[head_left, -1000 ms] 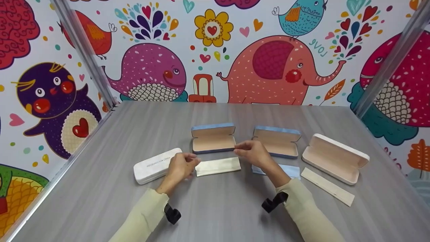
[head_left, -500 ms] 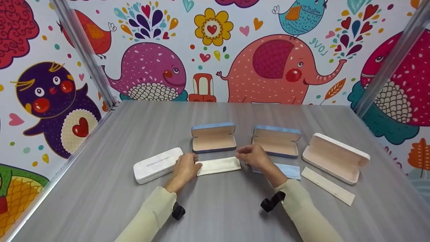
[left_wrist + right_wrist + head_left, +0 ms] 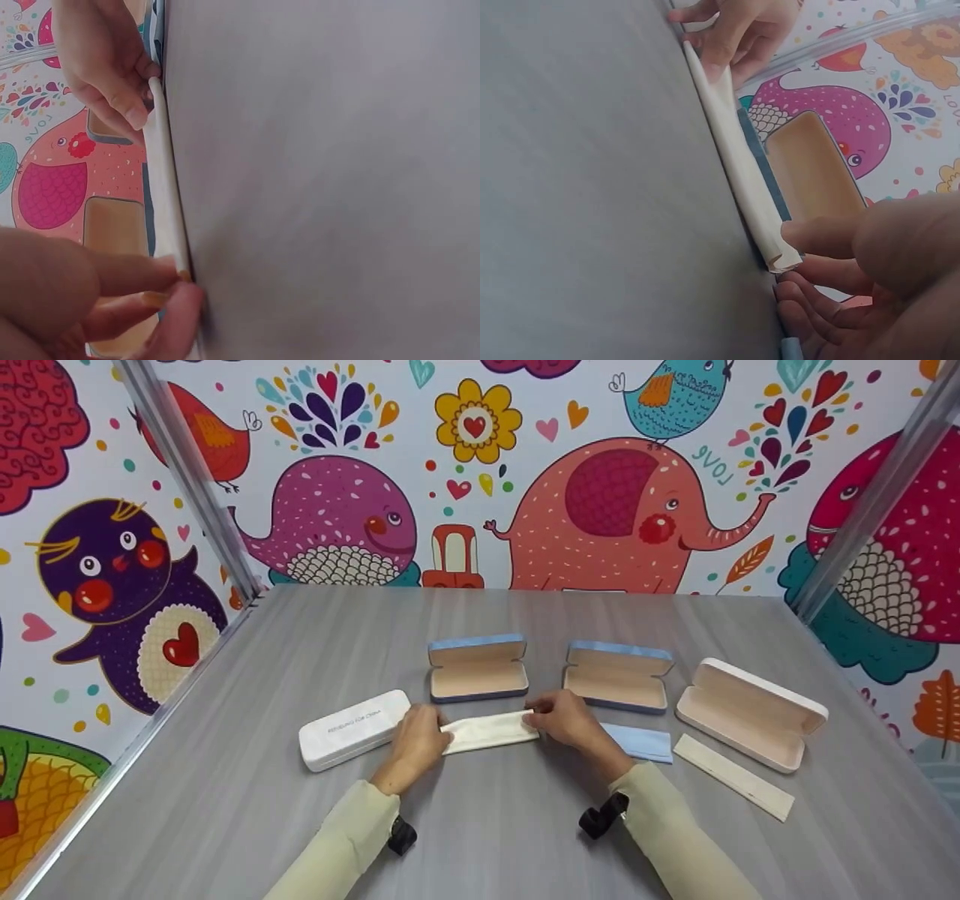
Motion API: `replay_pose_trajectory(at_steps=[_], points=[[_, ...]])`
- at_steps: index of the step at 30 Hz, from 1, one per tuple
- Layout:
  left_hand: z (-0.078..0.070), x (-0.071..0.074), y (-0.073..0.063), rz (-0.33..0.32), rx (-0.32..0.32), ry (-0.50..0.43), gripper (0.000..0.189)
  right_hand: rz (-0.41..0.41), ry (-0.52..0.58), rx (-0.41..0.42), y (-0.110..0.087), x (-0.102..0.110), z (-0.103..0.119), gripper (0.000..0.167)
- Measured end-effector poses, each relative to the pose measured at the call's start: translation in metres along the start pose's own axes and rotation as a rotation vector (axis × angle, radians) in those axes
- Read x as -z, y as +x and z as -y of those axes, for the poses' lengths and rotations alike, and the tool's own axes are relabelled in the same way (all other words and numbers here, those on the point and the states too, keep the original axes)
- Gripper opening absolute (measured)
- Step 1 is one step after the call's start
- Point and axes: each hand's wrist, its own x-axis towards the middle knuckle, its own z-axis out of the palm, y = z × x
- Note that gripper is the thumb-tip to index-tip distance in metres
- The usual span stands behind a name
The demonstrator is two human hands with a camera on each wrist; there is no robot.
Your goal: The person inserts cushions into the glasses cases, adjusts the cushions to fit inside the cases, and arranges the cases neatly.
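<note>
A folded cream cloth [image 3: 489, 731] lies on the table in front of an open blue glasses case [image 3: 478, 682]. My left hand [image 3: 420, 741] pinches its left end between thumb and fingers. At the opposite end my right hand [image 3: 568, 722] holds the cloth; in the right wrist view the thumb lies on top of the cloth [image 3: 739, 154] with fingers at the end edge. The left wrist view looks along the cloth [image 3: 166, 180] from the left end. Just left of my left hand is a closed white glasses case [image 3: 349, 729] with printing on its lid.
To the right stand another open blue glasses case [image 3: 615, 691] and an open white glasses case [image 3: 742, 724]. A folded light blue cloth [image 3: 641, 742], partly behind my right arm, and a second cream cloth [image 3: 735, 778] lie before them. A patterned wall [image 3: 465, 495] bounds the grey table.
My left hand has moved right, from beside the closed white case onto the cloth's left end. My right hand has come down from near the blue case to the cloth's right end.
</note>
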Motion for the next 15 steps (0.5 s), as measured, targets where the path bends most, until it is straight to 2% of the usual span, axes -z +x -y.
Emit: replay_pose_trajectory(at_steps=[4,9,12,15], points=[[0.002,0.002,0.0,0.004,0.023,-0.017,0.009,-0.015,-0.005,0.002,-0.002,0.0,0.001,0.011],[0.003,0.01,-0.002,0.084,0.089,-0.137,0.013,0.027,0.03,0.001,-0.004,0.006,0.003,0.012],[0.005,0.015,-0.002,0.124,0.139,-0.256,0.013,0.078,0.079,-0.006,-0.005,0.012,0.004,0.014],[0.007,0.019,-0.001,0.163,0.184,-0.439,0.012,0.129,0.156,-0.023,-0.004,0.015,0.004,0.014]])
